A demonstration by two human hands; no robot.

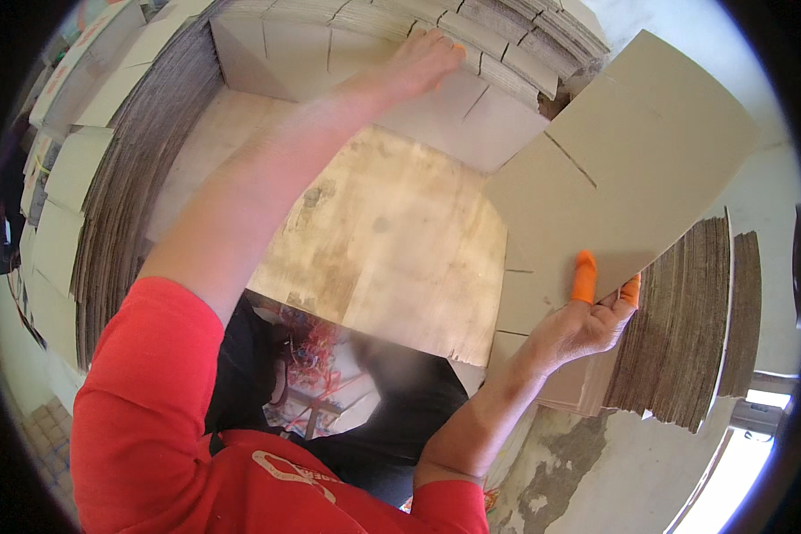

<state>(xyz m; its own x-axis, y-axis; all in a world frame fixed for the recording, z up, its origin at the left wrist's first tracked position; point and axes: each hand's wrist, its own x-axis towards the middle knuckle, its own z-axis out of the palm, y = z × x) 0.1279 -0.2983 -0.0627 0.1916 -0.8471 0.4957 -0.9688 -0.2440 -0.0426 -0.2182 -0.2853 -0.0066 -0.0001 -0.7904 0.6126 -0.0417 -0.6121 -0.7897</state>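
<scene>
Wooden board (400,249) partly hidden, right hand (587,327) grips cardboard (627,169).

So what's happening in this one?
A person in a red shirt is handling slotted cardboard. Their right hand, with orange finger covers, holds a cardboard sheet by its edge. The left hand is at the far stacks; whether it grips a piece is unclear. More cardboard stands left and right of the wooden board.
</scene>
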